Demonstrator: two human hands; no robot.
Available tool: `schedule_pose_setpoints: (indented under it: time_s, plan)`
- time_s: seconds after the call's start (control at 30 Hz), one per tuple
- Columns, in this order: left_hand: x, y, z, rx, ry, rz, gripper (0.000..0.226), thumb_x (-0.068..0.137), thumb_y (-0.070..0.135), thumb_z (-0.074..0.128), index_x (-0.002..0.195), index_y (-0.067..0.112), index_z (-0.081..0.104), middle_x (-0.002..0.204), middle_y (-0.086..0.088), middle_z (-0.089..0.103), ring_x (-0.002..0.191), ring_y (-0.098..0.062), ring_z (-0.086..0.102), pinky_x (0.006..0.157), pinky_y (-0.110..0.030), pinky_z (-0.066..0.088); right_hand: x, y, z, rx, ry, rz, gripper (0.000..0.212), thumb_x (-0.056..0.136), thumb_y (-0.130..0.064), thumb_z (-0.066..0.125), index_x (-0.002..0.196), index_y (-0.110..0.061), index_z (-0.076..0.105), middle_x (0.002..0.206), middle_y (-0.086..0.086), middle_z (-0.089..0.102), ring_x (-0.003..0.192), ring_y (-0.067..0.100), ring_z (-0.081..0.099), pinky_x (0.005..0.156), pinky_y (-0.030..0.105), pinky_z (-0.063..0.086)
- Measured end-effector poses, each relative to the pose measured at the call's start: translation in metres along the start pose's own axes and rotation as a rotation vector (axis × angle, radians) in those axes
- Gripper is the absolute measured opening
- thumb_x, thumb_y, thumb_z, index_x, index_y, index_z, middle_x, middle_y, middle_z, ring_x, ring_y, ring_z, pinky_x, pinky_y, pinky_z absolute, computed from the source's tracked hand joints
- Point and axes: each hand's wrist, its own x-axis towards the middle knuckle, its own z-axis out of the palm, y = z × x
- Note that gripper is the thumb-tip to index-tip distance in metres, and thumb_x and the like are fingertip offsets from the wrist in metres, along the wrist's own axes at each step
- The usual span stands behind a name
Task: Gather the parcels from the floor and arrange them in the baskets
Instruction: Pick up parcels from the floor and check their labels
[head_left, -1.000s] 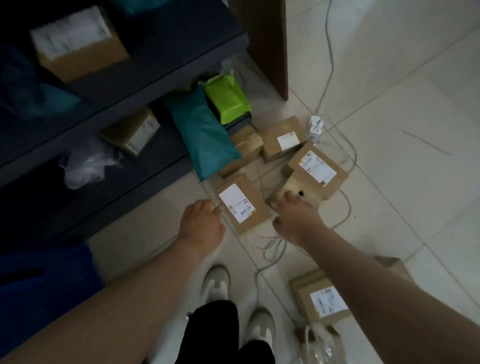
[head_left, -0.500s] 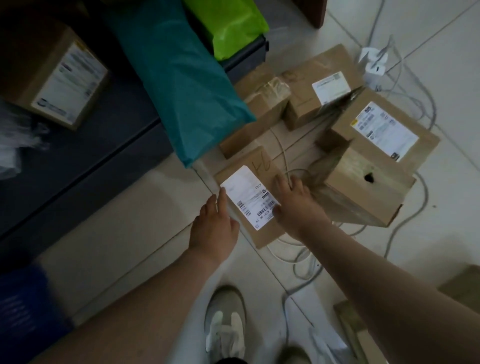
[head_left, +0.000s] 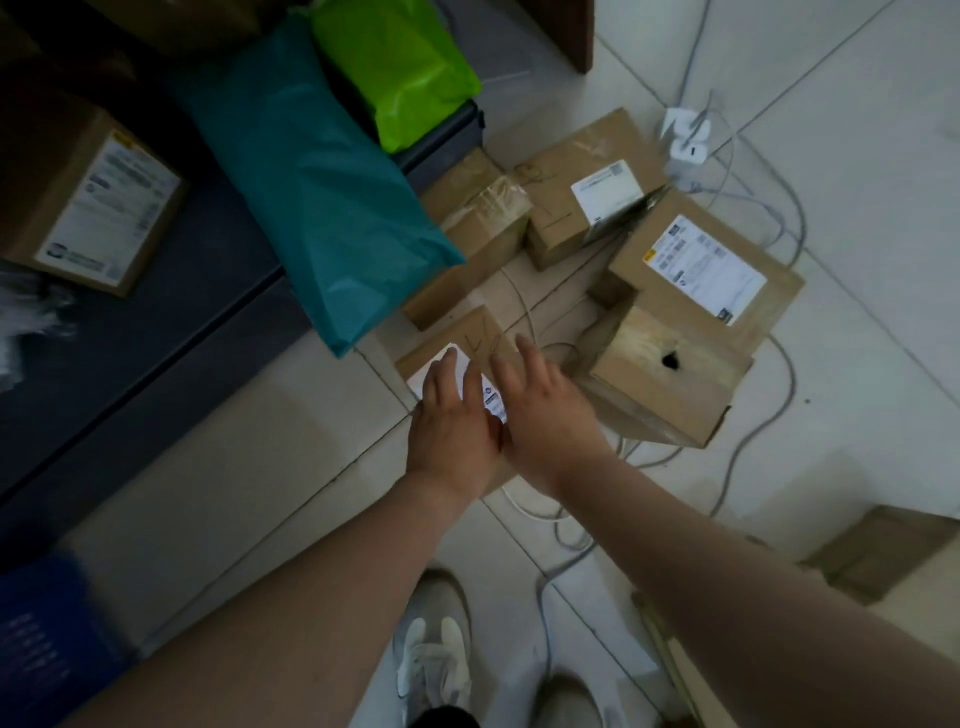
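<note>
The small labelled parcel (head_left: 470, 335) lies on the floor (head_left: 218, 467), directly under my hands. My left hand (head_left: 451, 421) rests flat on its white label with the fingers straight. My right hand (head_left: 550, 410) lies against the left one, fingers spread over the parcel's right side, though I can't quite tell whether they press the cardboard. Just right of my right hand sits a box with a hole (head_left: 670, 384), and grey cables (head_left: 779, 374) loop round it. Beyond my fingertips stands a taped box (head_left: 483, 218). Beyond my left hand a teal bag (head_left: 322, 208) hangs off the dark shelf (head_left: 156, 322).
</note>
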Motion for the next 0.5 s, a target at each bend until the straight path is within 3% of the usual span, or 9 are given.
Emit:
schedule_pose_setpoints:
  time_s: [0.17,0.37,0.5]
  plan:
    - [0.008,0.045,-0.032,-0.13,0.004,0.075,0.061,0.099,0.027,0.044,0.152,0.01,0.021,0.158,-0.014,0.016,0.145,-0.029,0.019,0.111,-0.039,0.037,-0.015,0.026,-0.041,-0.026,0.114,0.126,0.065,0.096,-0.031,0.049,0.153,-0.016,0.022,0.163,0.018,0.006,0.148,0.035,0.018,0.117,0.043,0.024]
    - [0.008,0.099,-0.036,-0.345,-0.021,0.101,0.056,0.101,0.023,0.041,0.152,0.01,0.022,0.16,-0.01,0.015,0.146,-0.026,0.019,0.115,-0.039,0.028,-0.04,0.075,-0.049,-0.048,0.324,0.377,0.066,0.086,-0.025,0.057,0.145,-0.007,0.038,0.155,0.028,0.026,0.139,0.045,0.033,0.114,0.052,0.026]
    - [0.016,0.118,-0.034,-0.661,-0.212,-0.005,0.065,0.1,0.024,0.041,0.156,0.02,0.009,0.164,-0.001,0.008,0.149,-0.021,0.014,0.12,-0.04,0.021,-0.051,0.101,-0.035,0.12,0.325,0.658,0.069,0.098,-0.041,0.04,0.154,-0.011,0.014,0.158,0.03,0.011,0.142,0.048,0.025,0.114,0.056,0.028]
